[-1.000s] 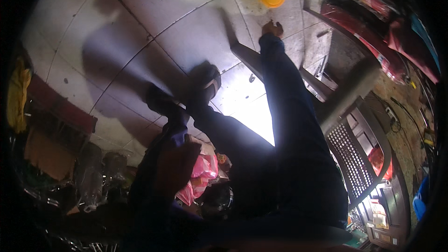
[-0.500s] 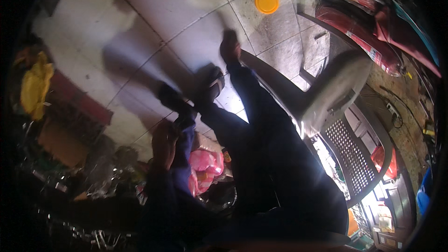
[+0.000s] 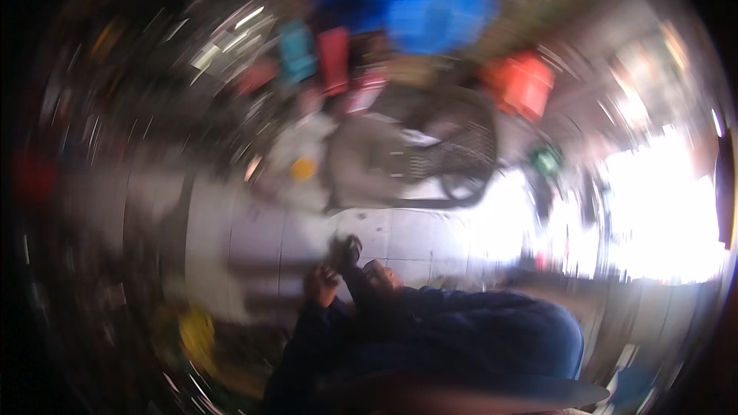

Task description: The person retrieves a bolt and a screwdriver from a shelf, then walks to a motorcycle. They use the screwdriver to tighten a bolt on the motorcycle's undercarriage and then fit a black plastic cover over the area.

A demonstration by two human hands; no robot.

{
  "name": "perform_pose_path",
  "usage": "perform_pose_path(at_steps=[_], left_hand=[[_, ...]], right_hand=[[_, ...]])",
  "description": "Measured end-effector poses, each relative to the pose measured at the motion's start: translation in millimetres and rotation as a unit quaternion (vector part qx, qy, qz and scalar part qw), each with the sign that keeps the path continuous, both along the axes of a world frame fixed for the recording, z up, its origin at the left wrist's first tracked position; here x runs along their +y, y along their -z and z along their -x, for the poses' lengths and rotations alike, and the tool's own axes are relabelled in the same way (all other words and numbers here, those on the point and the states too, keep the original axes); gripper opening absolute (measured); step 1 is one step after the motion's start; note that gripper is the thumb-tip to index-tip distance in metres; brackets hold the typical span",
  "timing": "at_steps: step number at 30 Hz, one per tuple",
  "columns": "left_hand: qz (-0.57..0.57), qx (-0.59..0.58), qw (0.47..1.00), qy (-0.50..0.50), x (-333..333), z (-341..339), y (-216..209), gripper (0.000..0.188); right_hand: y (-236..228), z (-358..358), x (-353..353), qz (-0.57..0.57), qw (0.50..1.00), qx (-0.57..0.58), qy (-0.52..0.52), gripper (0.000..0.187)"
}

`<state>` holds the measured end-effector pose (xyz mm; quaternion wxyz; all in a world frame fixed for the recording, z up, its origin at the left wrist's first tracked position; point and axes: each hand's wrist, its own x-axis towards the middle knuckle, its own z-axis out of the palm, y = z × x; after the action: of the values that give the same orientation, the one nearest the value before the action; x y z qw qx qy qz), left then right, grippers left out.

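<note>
Motion smears most of the head view. My left hand (image 3: pixel 321 284) is low in the middle, at the end of a dark blue sleeve. Its fingers look bent, but the blur hides whether anything is in them. Just to the right, my right hand (image 3: pixel 384 275) is beside my dark trouser leg, its fingers not readable. Between and beyond the hands shows a dark shoe (image 3: pixel 350 250) on the light tiled floor (image 3: pixel 238 238). A round orange-yellow disc (image 3: pixel 304 169) lies farther off, left of a grey chair.
The grey plastic chair (image 3: pixel 369 157) with a perforated part lies ahead of my feet. Beyond it are a large blue object (image 3: pixel 438 0) and a red-orange one (image 3: pixel 523 84). A yellow crumpled thing (image 3: pixel 197 338) is at lower left. Bright light floods the right side.
The view has swung round, so the chair now shows ahead instead of at the right. My right hand appears closer to my left, both low in the middle.
</note>
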<state>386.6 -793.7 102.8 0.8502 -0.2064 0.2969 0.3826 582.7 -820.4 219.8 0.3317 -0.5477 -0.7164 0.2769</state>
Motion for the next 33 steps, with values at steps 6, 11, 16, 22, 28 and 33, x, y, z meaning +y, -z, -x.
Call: perform_pose_path(at_steps=[6, 11, 16, 22, 28, 33], left_hand=[[-0.136, 0.370, 0.823, 0.410, 48, 0, -91, 0.042], [-0.231, 0.385, 0.636, 0.628, 46, -116, -117, 0.047], [-0.495, 0.329, 0.493, 0.636, -5, -336, -125, 0.028], [-0.635, 0.138, 0.406, 0.642, -72, -593, -178, 0.023], [-0.538, -0.030, 0.418, 0.731, -104, -769, -209, 0.030], [-0.577, -0.085, 0.332, 0.742, -114, -897, -231, 0.031]], right_hand=[[-5, -131, -90, 0.161, 0.920, 0.213, 0.287, 0.027], [-38, -224, -146, 0.201, 0.796, 0.420, 0.388, 0.029], [-69, -309, -201, 0.204, 0.768, 0.456, 0.400, 0.030], [-93, -447, -244, 0.124, 0.687, 0.507, 0.505, 0.022], [-95, -595, -264, -0.027, 0.622, 0.574, 0.531, 0.034], [-138, -699, -279, -0.038, 0.617, 0.517, 0.592, 0.028]])
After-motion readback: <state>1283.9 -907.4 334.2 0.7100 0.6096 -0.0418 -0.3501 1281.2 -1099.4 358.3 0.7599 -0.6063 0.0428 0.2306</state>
